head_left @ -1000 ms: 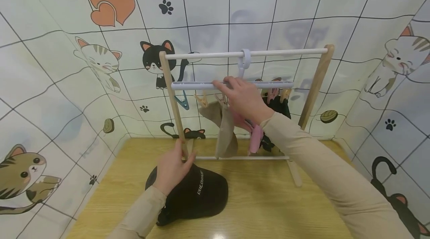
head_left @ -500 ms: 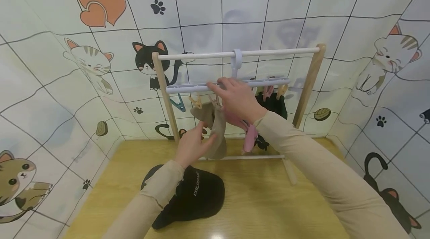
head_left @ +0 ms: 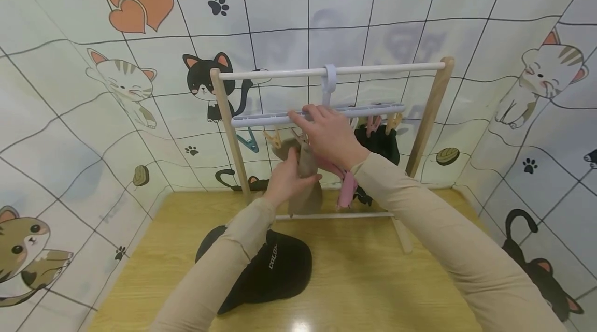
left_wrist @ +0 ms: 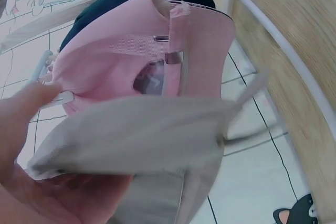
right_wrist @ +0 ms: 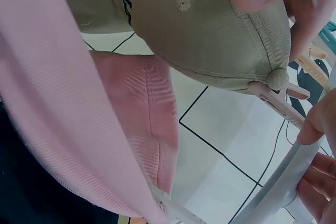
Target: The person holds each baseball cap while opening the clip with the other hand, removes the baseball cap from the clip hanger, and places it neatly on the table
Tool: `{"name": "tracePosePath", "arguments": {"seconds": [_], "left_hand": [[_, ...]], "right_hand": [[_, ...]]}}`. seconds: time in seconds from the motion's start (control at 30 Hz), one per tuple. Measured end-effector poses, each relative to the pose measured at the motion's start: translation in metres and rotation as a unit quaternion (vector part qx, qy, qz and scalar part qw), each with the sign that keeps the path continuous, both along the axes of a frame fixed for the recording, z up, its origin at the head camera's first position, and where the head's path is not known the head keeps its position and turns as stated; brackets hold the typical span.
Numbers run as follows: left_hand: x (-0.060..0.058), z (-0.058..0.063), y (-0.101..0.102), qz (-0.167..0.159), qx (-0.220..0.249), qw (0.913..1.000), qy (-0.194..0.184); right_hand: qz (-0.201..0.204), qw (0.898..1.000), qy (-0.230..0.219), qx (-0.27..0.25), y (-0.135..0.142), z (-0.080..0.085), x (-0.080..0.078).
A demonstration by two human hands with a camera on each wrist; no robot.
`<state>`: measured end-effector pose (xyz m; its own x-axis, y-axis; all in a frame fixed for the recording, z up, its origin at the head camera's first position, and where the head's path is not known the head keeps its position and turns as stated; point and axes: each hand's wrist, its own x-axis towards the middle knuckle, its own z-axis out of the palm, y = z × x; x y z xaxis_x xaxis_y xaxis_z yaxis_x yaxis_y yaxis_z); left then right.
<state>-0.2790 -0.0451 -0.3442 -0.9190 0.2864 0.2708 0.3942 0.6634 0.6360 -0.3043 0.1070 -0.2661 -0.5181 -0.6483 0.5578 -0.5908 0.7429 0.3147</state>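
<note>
My left hand (head_left: pixel 283 182) holds a beige baseball cap (head_left: pixel 308 202), with the thumb on one side of its crown and the fingers under the other in the left wrist view. The cap hangs by a pale pink clip (right_wrist: pixel 275 102) from a white clip hanger (head_left: pixel 261 121). My right hand (head_left: pixel 335 135) grips the middle of that hanger's bar, thumb and fingers on opposite sides. Beside the beige cap hangs a pink cap (left_wrist: pixel 105 77), partly hidden behind my right hand in the head view. A dark cap (head_left: pixel 380 144) hangs further right.
The hanger's hook loops over the top rail (head_left: pixel 275 75) of a wooden rack. A blue clip (head_left: pixel 249 141) and a yellow clip (head_left: pixel 272 138) hang at the hanger's left. On the wooden table (head_left: pixel 364 280) lies a black cap (head_left: pixel 289 275), partly under my left forearm.
My left hand has moved up and right from the rack's left post to the beige cap and now holds it. My right hand stays on the hanger, which has tilted slightly.
</note>
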Motion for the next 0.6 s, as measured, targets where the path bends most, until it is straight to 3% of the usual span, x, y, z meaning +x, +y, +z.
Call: {"name": "tracePosePath", "arguments": {"seconds": [0.13, 0.4, 0.6], "left_hand": [[-0.004, 0.001, 0.006, 0.002, 0.021, 0.9997, -0.016], [-0.006, -0.004, 0.008, 0.010, 0.043, 0.9990, 0.003], [-0.006, -0.006, 0.006, 0.013, 0.003, 0.9986, 0.051]], "right_hand": [[-0.003, 1.000, 0.003, 0.000, 0.000, 0.000, 0.000], [-0.044, 0.998, -0.010, 0.037, -0.009, -0.001, 0.005], [0.003, 0.998, -0.019, -0.054, -0.007, -0.009, 0.008]]}}
